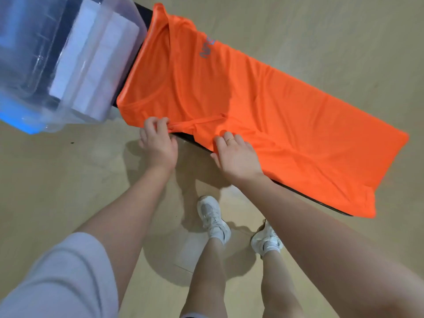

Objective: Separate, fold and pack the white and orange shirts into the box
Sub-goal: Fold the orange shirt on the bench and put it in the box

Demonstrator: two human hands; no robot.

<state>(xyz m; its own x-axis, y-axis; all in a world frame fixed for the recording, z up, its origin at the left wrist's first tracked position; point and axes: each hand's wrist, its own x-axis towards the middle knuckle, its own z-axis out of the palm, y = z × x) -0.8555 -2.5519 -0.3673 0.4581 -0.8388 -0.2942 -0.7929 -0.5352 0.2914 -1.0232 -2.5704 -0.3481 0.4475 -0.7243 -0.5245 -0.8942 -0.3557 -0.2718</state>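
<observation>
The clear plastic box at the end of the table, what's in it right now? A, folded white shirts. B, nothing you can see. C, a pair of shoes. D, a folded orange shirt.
A: through the wall of the box, folded white shirts show inside, while the orange shirt lies spread on the table beside it.

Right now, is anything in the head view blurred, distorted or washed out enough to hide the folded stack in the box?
Head view: the clear plastic box is soft and smeared at the top-left corner, with wide-angle bending; the white folded shirts inside read only as pale blocks. The orange shirt and both hands are sharp.
</observation>
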